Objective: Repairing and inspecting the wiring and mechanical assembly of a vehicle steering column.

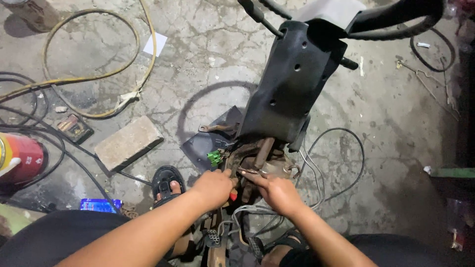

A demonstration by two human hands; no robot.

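Left hand [213, 187] clenched around a red-handled tool [233, 196], right hand [277, 192] pinching a thin metal part just below the black scooter leg shield [289, 84]; best kept braced steady, clear of the grey cables [316, 173] beside the rusty frame [257, 155].
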